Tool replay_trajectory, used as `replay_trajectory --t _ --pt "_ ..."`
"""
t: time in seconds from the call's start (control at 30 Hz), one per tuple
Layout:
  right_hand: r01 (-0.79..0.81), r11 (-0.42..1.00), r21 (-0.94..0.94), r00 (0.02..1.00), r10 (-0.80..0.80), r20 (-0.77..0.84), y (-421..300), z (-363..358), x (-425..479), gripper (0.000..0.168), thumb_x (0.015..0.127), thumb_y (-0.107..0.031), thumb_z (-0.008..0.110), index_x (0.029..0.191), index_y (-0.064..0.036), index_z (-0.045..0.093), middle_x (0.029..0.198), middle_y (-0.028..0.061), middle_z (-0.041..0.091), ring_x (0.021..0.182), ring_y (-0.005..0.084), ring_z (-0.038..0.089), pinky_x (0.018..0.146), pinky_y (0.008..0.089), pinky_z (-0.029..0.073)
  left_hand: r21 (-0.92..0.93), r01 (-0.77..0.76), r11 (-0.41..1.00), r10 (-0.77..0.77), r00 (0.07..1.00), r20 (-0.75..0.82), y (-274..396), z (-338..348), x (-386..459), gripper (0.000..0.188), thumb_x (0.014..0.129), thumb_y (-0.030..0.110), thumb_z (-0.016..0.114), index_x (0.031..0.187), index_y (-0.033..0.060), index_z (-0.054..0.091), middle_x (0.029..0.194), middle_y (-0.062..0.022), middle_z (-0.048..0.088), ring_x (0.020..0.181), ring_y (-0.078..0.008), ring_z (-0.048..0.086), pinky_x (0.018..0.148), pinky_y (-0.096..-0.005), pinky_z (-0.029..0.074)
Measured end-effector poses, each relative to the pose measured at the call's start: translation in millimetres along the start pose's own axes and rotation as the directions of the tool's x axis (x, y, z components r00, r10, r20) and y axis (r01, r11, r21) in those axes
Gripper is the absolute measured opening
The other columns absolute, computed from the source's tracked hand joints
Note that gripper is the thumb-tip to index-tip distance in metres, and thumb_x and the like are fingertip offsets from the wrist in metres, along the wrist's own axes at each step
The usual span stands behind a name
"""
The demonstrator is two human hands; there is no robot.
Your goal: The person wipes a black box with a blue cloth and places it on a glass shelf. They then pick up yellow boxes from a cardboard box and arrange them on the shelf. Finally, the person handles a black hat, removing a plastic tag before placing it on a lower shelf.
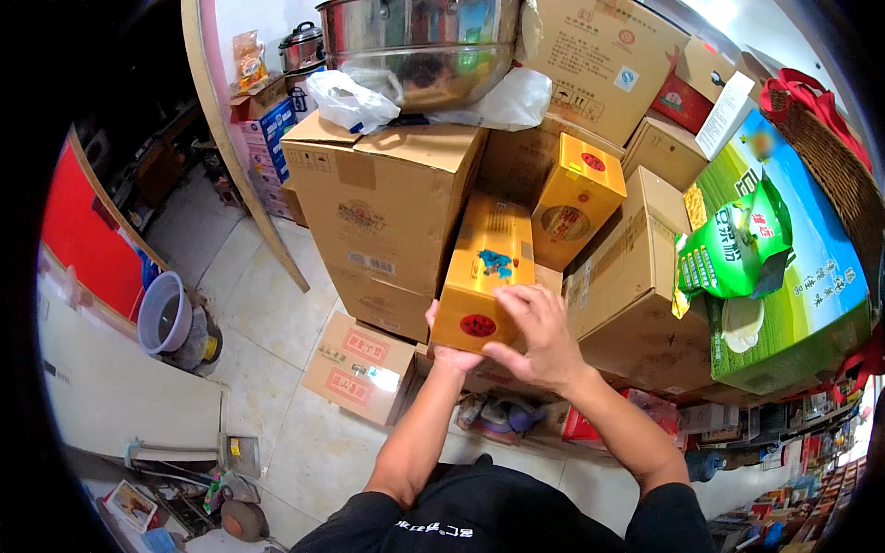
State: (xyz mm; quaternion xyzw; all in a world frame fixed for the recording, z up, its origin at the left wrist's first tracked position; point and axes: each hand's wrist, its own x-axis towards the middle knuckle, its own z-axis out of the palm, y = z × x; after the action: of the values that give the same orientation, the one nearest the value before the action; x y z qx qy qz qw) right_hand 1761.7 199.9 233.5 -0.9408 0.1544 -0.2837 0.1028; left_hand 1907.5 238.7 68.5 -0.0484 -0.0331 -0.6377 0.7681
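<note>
A gold gift box [487, 269] with a red oval emblem and a blue motif lies lengthwise before me, its near end towards my body. My left hand [454, 349] supports this box from below at its near left corner, fingers curled up along the side. Over the near right corner is my right hand [543, 335], thumb and fingers spread; whether it presses on the box cannot be told. A similar gold box [577, 204] stands upright just beyond, to the right. Immediately left rises a tall cardboard carton [387, 207].
A large steel pot [422, 55] and white plastic bags [356, 100] top the left carton. Cartons [629, 276] crowd the right, beside a green bag [736, 242] on a printed box [823, 276]. A low carton [359, 370] and a basin [164, 312] stand on the tiled floor.
</note>
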Motion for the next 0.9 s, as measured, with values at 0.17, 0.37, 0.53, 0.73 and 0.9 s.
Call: replay_trajectory --t 0.17,0.37,0.53,0.73,0.9 --pt "-0.223 0.888 0.402 0.926 0.322 -0.199 58.3 15.5 28.2 0.034 0.102 -0.028 0.063 0.122 -0.001 0.065 0.111 0.0165 0.072 0.107 0.0282 0.068 0.095 0.0418 0.053 -0.101 0.055 0.993 -0.079 0.963 -0.257 3.4 -33.2 -60.0 0.082 0.092 0.07 0.04 0.149 0.013 0.054 0.151 -0.014 0.055 0.137 -0.039 0.052 0.116 -0.0576 0.039" --pt "-0.322 0.696 0.642 0.934 0.122 0.336 59.4 128.5 72.9 0.048 0.105 -0.03 0.061 0.138 0.005 0.06 0.135 0.0189 0.067 0.124 0.0247 0.063 0.105 0.0363 0.049 0.195 -0.137 0.971 0.166 0.976 -0.138 30.7 -22.7 -210.5 0.059 0.1 0.045 0.045 0.135 0.0015 0.063 0.13 -0.0153 0.069 0.117 -0.0272 0.067 0.107 -0.0459 0.05" --pt "-0.068 0.944 0.324 0.948 -0.04 0.314 119.8 123.2 -44.5 0.087 0.089 -0.027 0.081 0.158 -0.005 0.033 0.149 0.0194 0.045 0.139 0.0357 0.046 0.115 0.045 0.041 0.27 -0.193 0.943 0.261 0.935 -0.242 -32.8 33.8 -265.2 0.043 0.106 0.036 0.055 0.136 0.0068 0.06 0.122 -0.0027 0.069 0.102 -0.0151 0.068 0.091 -0.0352 0.056" --pt "0.144 0.587 0.797 0.927 -0.363 0.1 -85.7 114.4 -73.3 0.083 0.09 -0.027 0.079 0.156 -0.005 0.036 0.147 0.0187 0.048 0.135 0.0349 0.049 0.111 0.0459 0.044 0.482 -0.62 0.619 0.78 0.557 -0.286 -147.4 79.8 -341.4 0.077 0.102 0.046 0.059 0.161 0.0099 0.025 0.161 -0.0087 0.028 0.147 -0.028 0.023 0.121 -0.0457 0.023" --pt "0.119 0.225 0.967 0.798 -0.601 0.042 -192.1 72.1 -136.4 0.079 0.09 -0.028 0.078 0.155 -0.005 0.038 0.144 0.0181 0.05 0.131 0.0342 0.052 0.108 0.0466 0.046 0.696 -0.698 0.166 0.98 0.198 -0.036 -214.2 9.2 -370.2 0.087 0.104 0.067 0.042 0.168 0.018 0.008 0.152 -0.0086 0.052 0.138 -0.0239 0.049 0.119 -0.0413 0.035"
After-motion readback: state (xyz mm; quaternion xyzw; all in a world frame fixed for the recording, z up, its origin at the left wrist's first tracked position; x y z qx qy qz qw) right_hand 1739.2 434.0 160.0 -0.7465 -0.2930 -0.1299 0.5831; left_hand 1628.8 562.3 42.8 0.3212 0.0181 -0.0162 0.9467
